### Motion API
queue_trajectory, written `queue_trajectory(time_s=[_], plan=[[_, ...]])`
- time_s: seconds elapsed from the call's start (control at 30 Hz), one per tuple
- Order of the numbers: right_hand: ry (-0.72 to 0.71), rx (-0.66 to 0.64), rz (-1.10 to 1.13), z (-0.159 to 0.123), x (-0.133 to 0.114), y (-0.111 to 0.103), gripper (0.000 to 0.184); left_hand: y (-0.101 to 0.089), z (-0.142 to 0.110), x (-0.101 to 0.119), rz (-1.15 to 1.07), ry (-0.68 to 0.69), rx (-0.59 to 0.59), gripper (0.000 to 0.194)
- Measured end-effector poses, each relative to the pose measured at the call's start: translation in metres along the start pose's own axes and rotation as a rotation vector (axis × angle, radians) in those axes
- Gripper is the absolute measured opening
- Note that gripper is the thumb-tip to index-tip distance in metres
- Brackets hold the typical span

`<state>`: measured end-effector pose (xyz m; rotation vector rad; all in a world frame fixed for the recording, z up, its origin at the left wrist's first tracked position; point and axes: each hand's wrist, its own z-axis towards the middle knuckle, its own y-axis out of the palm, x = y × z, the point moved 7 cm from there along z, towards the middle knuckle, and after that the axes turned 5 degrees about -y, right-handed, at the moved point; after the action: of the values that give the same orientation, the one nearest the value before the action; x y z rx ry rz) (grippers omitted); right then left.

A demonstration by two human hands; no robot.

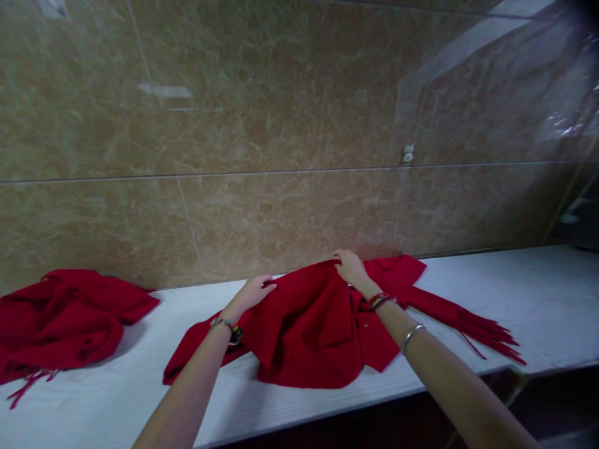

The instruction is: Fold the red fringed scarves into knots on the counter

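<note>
A red coat [313, 349] lies spread on a white bench top, its cloth bunched in the middle. One sleeve [189, 349] reaches out to the left and another [405, 268] to the right. My left hand [255, 292] pinches the upper edge of the coat at its left part. Farther right, my right hand [350, 269] grips the same upper edge, fingers over the cloth. From under the right side a red fringed strip [449, 308], like a scarf end, trails across the top. The fingertips of both hands are partly hidden by cloth.
Another crumpled red garment [70, 318] with fringe lies at the left. A brown marble-tiled wall [281, 206] rises right behind the white bench top [538, 293]. A small white fitting [408, 153] is on the wall. The front edge drops off to a dark space below.
</note>
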<state>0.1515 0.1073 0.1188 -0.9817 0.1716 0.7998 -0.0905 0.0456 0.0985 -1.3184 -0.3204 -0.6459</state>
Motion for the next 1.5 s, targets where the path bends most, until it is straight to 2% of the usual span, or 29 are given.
queue_trajectory(time_s=[0.07, 0.13, 0.2, 0.27, 0.3, 0.37, 0.43, 0.5, 0.57, 0.6, 0.67, 0.77, 0.83, 0.93, 0.97, 1.03, 1.13, 1.2, 1.3, 1.37, 1.43, 1.5], plan=[[-0.22, 0.003, 0.009, -0.008, -0.028, 0.019, 0.037, 0.006, 0.006, 0.007, -0.002, 0.025, 0.006, 0.026], [-0.447, -0.127, 0.069, -0.017, -0.062, 0.043, 0.038, 0.01, 0.008, 0.019, -0.028, 0.087, -0.043, 0.024], [-0.529, -0.299, 0.108, -0.022, -0.088, 0.062, 0.023, 0.01, 0.005, 0.031, -0.051, 0.152, -0.107, 0.023], [-0.519, -0.384, 0.13, -0.02, -0.102, 0.066, 0.014, 0.004, 0.0, 0.033, -0.038, 0.16, -0.126, 0.023], [-0.505, -0.377, 0.144, -0.016, -0.106, 0.06, 0.016, 0.0, -0.002, 0.029, -0.022, 0.139, -0.135, 0.023], [-0.465, -0.274, 0.189, -0.002, -0.105, 0.037, 0.018, -0.007, -0.009, 0.015, -0.003, 0.075, -0.177, 0.025], [-0.392, -0.086, 0.243, 0.015, -0.093, 0.003, 0.019, -0.016, -0.015, -0.001, -0.024, 0.009, -0.206, 0.027], [-0.279, 0.167, 0.28, 0.029, -0.073, -0.035, 0.02, -0.029, -0.02, -0.01, -0.094, -0.05, -0.18, 0.031], [-0.176, 0.375, 0.285, 0.034, -0.057, -0.063, 0.022, -0.041, -0.022, -0.006, -0.178, -0.078, -0.144, 0.035], [-0.155, 0.412, 0.272, 0.035, -0.053, -0.07, 0.022, -0.045, -0.022, 0.0, -0.212, -0.071, -0.143, 0.035], [-0.19, 0.33, 0.225, 0.034, -0.058, -0.068, 0.02, -0.046, -0.021, 0.021, -0.238, -0.009, -0.17, 0.034], [-0.282, 0.137, 0.17, 0.029, -0.074, -0.055, 0.018, -0.033, -0.018, 0.045, -0.158, 0.064, -0.236, 0.027], [-0.256, 0.188, 0.176, 0.028, -0.075, -0.061, 0.018, -0.025, -0.014, 0.045, -0.081, 0.034, -0.221, 0.025], [-0.139, 0.396, 0.21, 0.027, -0.064, -0.082, 0.021, -0.022, -0.014, 0.041, -0.045, -0.016, -0.107, 0.024], [-0.124, 0.424, 0.219, 0.026, -0.063, -0.086, 0.022, -0.022, -0.015, 0.042, -0.067, -0.015, -0.068, 0.025], [-0.156, 0.378, 0.222, 0.027, -0.067, -0.084, 0.022, -0.017, -0.019, 0.05, -0.128, 0.003, -0.03, 0.028], [-0.254, 0.262, 0.213, 0.025, -0.084, -0.078, 0.019, 0.0, -0.021, 0.066, -0.119, 0.033, -0.068, 0.025], [-0.285, 0.266, 0.216, 0.024, -0.093, -0.084, 0.018, 0.01, -0.02, 0.075, -0.071, 0.05, -0.098, 0.017], [-0.306, 0.322, 0.204, 0.026, -0.094, -0.102, 0.018, 0.008, -0.021, 0.082, -0.129, 0.057, -0.071, 0.021], [-0.299, 0.379, 0.186, 0.028, -0.086, -0.115, 0.018, 0.005, -0.025, 0.082, -0.19, 0.084, -0.115, 0.025], [-0.265, 0.432, 0.173, 0.029, -0.072, -0.122, 0.019, 0.005, -0.031, 0.077, -0.209, 0.117, -0.246, 0.031], [-0.218, 0.398, 0.138, 0.03, -0.057, -0.119, 0.019, 0.0, -0.033, 0.062, -0.161, 0.083, -0.367, 0.032]])
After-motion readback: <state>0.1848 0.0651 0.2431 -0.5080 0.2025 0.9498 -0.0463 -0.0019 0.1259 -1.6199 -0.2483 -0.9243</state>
